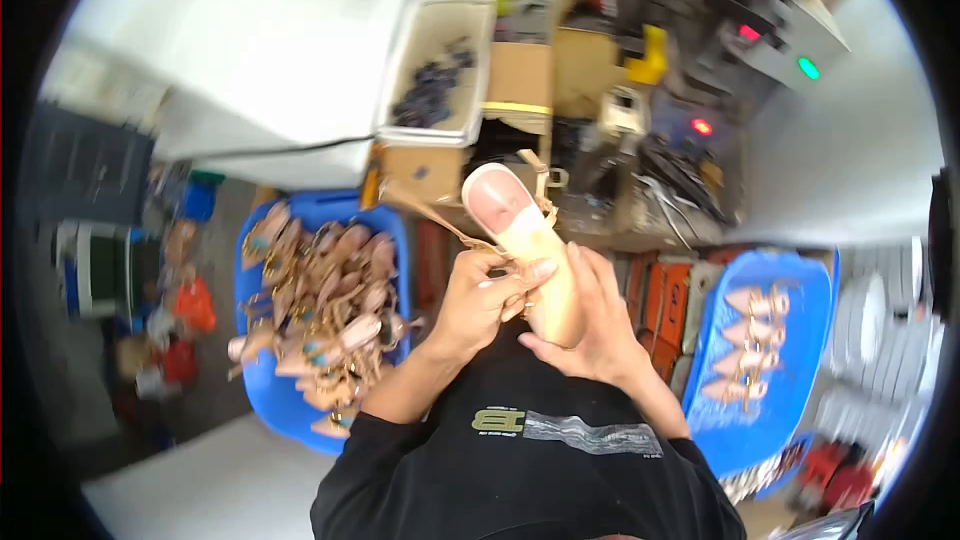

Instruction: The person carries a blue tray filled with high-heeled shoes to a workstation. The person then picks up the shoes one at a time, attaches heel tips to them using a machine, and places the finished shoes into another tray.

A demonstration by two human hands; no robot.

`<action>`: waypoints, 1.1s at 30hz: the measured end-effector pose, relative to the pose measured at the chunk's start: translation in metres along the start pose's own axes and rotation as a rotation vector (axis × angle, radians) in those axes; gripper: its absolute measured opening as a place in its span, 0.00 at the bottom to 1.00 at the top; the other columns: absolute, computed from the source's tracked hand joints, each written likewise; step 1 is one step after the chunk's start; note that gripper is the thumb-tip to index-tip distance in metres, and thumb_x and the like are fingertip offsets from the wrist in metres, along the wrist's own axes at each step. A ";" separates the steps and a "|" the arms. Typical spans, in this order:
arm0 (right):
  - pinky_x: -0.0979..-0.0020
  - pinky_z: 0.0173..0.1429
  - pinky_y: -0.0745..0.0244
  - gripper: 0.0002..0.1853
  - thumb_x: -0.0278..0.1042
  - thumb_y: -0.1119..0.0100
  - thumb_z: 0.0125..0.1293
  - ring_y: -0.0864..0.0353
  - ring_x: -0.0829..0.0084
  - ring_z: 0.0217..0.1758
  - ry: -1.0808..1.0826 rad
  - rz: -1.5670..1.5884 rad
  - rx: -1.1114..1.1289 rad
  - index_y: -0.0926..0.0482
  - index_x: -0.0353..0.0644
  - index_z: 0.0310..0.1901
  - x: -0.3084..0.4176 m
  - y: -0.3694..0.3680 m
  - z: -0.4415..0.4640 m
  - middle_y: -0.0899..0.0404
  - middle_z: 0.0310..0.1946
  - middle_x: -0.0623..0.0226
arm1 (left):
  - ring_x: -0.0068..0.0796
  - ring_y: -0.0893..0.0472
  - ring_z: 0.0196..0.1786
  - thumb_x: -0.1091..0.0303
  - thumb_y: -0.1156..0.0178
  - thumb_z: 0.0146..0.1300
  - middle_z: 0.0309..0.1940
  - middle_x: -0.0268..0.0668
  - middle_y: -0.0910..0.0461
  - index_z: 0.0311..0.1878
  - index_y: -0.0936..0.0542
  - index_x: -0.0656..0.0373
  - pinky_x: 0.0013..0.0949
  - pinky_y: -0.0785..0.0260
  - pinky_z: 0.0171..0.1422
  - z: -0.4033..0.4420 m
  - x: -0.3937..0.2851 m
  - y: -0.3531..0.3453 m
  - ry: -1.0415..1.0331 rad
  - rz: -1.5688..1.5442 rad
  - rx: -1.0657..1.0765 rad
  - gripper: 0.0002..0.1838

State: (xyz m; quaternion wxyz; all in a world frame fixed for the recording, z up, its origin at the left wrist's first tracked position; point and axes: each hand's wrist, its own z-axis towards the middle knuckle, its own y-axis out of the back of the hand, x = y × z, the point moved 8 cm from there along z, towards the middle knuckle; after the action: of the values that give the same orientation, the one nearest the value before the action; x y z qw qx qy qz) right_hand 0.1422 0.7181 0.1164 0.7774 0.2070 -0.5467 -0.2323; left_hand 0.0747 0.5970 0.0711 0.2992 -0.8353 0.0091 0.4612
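Note:
A beige shoe with a pink heel pad and loose straps is held in front of my chest, heel end pointing away from me. My left hand is closed on its left side, thumb laid across the shoe near the strap. Around its right side and lower end, my right hand is wrapped, fingers along the edge. A thin tan strap trails off to the upper left from my left hand. The toe end is partly hidden by my hands.
At left, a blue tub holds a heap of similar shoes. At right, another blue tub has several shoes in a column. Ahead on the bench are a white bin with small dark pieces and a machine with lit lamps.

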 end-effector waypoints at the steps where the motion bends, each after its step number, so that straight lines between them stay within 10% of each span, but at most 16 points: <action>1: 0.54 0.62 0.27 0.56 0.44 0.22 0.45 0.29 0.44 0.62 -0.054 -0.005 -0.064 0.46 0.33 0.72 -0.011 0.015 -0.013 0.36 0.62 0.42 | 0.11 0.37 0.15 0.71 0.34 0.64 0.14 0.26 0.30 0.36 0.18 0.67 0.21 0.51 0.20 0.011 0.005 -0.017 -0.020 0.141 0.058 0.07; 6: 0.53 0.61 0.29 0.55 0.40 0.23 0.44 0.28 0.48 0.60 -0.405 -0.071 -0.227 0.46 0.33 0.71 -0.035 0.071 -0.059 0.32 0.58 0.45 | 0.13 0.38 0.16 0.57 0.49 0.76 0.14 0.25 0.37 0.49 0.20 0.72 0.20 0.49 0.21 0.058 0.021 0.000 -0.066 0.293 0.145 0.22; 8: 0.53 0.61 0.29 0.55 0.41 0.23 0.44 0.27 0.47 0.58 -0.460 -0.119 -0.276 0.46 0.31 0.71 -0.036 0.070 -0.057 0.30 0.56 0.46 | 0.13 0.37 0.17 0.59 0.46 0.74 0.17 0.23 0.37 0.46 0.20 0.69 0.19 0.48 0.22 0.086 0.043 -0.024 0.196 -0.027 0.354 0.19; 15: 0.54 0.62 0.30 0.53 0.46 0.25 0.49 0.27 0.45 0.59 -0.558 -0.359 -0.462 0.45 0.29 0.70 -0.079 0.059 0.017 0.29 0.57 0.42 | 0.14 0.36 0.19 0.65 0.39 0.70 0.18 0.24 0.35 0.43 0.19 0.67 0.20 0.47 0.23 0.175 0.028 -0.021 -0.014 -0.137 0.184 0.11; 22: 0.55 0.59 0.28 0.50 0.44 0.25 0.49 0.24 0.48 0.56 -0.651 -0.295 -0.463 0.42 0.29 0.68 -0.091 0.045 0.052 0.25 0.51 0.44 | 0.33 0.20 0.44 0.74 0.44 0.70 0.42 0.40 0.21 0.51 0.26 0.68 0.35 0.26 0.50 0.207 0.028 0.064 -0.172 -0.223 0.040 0.10; 33: 0.58 0.58 0.25 0.50 0.43 0.23 0.46 0.20 0.51 0.55 -0.625 -0.350 -0.474 0.38 0.29 0.67 -0.089 0.048 0.057 0.23 0.53 0.43 | 0.27 0.19 0.38 0.70 0.37 0.68 0.38 0.37 0.20 0.44 0.23 0.65 0.25 0.24 0.38 0.219 0.045 0.083 -0.055 -0.219 -0.062 0.08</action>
State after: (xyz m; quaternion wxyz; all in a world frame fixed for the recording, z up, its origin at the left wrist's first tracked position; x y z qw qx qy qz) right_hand 0.0686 0.8056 0.0948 0.5492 0.0321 -0.6442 -0.5314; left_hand -0.0916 0.6517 -0.0911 0.3219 -0.8271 -0.1048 0.4487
